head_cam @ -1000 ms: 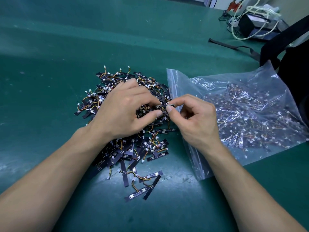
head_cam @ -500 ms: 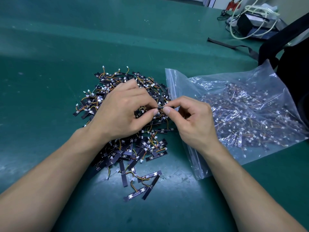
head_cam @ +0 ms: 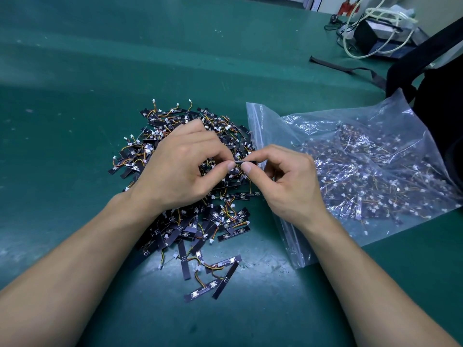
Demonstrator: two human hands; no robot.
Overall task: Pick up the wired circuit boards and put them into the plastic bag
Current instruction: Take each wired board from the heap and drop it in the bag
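A heap of small black wired circuit boards (head_cam: 183,229) with orange and yellow wires lies on the green table. To its right lies a clear plastic zip bag (head_cam: 370,169), holding many more boards, its mouth facing the heap. My left hand (head_cam: 180,169) and my right hand (head_cam: 288,181) hover over the heap's right side. Both pinch the same narrow circuit board (head_cam: 244,162) between thumb and forefinger, one at each end, just left of the bag's mouth.
A green mat (head_cam: 75,121) covers the table. A black backpack (head_cam: 441,96) stands at the right edge behind the bag, its strap (head_cam: 345,68) trailing left. A dark box with white cables (head_cam: 375,33) sits at the far right corner.
Both hands stay over the heap with the board pinched between them. The board has turned edge-on, and the hands have shifted only slightly.
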